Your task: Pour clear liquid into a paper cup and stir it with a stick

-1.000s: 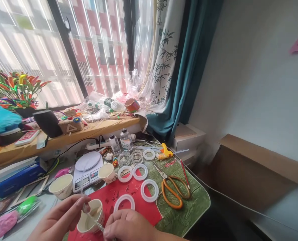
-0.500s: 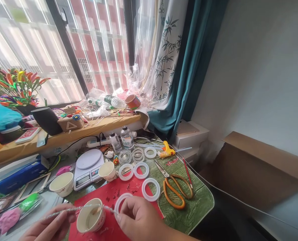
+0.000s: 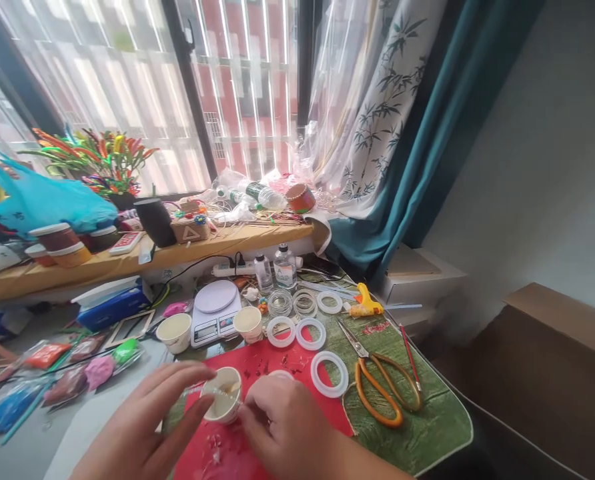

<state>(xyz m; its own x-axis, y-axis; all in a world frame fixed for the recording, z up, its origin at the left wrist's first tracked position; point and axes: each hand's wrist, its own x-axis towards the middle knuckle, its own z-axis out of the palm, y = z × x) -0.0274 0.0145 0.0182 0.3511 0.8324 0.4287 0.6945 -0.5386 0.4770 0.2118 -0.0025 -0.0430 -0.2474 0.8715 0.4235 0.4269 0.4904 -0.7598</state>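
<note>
My right hand (image 3: 287,417) is closed, pinching one end of a thin silvery twisted cord (image 3: 221,392) between thumb and forefinger. The cord stretches left across the mouth of a white paper cup (image 3: 222,417), which has pale liquid and a small light-brown piece inside. My left hand (image 3: 152,420) is at the cup's left, thumb and fingers spread apart around the cord's other end; no grip on it shows. Beneath the cup lies a red sheet (image 3: 257,357). A white ring mould (image 3: 281,375) is mostly hidden behind my right hand.
Orange-handled scissors (image 3: 377,387), a yellow glue gun (image 3: 366,301) and several ring moulds (image 3: 330,375) lie to the right. Behind stand a kitchen scale (image 3: 216,297), two more paper cups (image 3: 248,325) and clear bottles (image 3: 285,267). Bagged coloured clay (image 3: 100,371) is at left.
My left hand has opened from its pinch on the cord and moved over beside the cup. My right hand still pinches its end. The view has swung left.
</note>
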